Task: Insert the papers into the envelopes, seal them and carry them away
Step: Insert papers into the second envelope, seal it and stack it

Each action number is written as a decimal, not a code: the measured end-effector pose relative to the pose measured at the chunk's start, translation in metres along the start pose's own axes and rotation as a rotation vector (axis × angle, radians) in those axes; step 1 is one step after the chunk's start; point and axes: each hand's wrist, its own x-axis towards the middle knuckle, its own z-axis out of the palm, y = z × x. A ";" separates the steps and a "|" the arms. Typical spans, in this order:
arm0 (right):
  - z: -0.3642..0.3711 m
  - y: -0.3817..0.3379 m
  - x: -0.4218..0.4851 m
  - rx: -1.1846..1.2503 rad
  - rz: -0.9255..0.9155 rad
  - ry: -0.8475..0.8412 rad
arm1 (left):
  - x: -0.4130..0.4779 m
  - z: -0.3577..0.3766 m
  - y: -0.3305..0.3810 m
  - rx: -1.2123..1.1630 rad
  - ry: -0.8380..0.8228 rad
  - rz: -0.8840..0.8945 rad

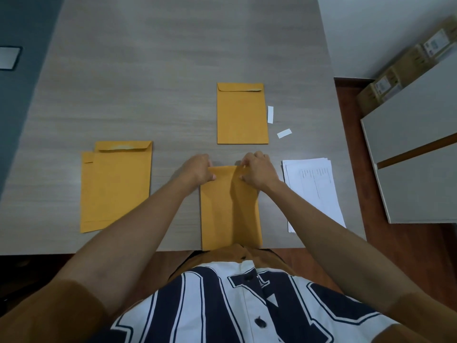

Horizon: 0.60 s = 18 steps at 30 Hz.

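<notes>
A yellow-brown envelope (228, 214) lies lengthwise in front of me at the table's near edge. My left hand (197, 169) grips its top left corner and my right hand (258, 170) pinches the top right part near the flap. A stack of white printed papers (312, 191) lies just right of it. Another envelope (242, 115) with its flap folded down lies farther back. Two overlapping envelopes (115, 186) lie to the left.
Two small white paper strips (270, 114) (284, 133) lie right of the far envelope. The grey wooden table (148, 82) stretches far back. A grey cabinet (418, 154) and cardboard boxes (400, 70) stand on the right across a gap of brown floor.
</notes>
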 end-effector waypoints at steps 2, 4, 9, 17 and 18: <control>-0.005 0.001 0.005 0.132 0.011 0.075 | 0.006 -0.011 0.005 -0.194 -0.013 -0.002; -0.015 0.002 0.012 0.271 0.037 0.172 | 0.012 -0.025 0.010 -0.356 0.020 0.025; -0.051 0.002 0.036 0.497 0.131 0.275 | 0.035 -0.047 0.023 -0.753 0.061 -0.013; -0.100 0.005 0.113 0.573 0.166 0.425 | 0.101 -0.079 0.054 -0.873 0.206 -0.098; -0.102 0.004 0.119 0.567 0.160 0.437 | 0.108 -0.081 0.055 -0.844 0.229 -0.099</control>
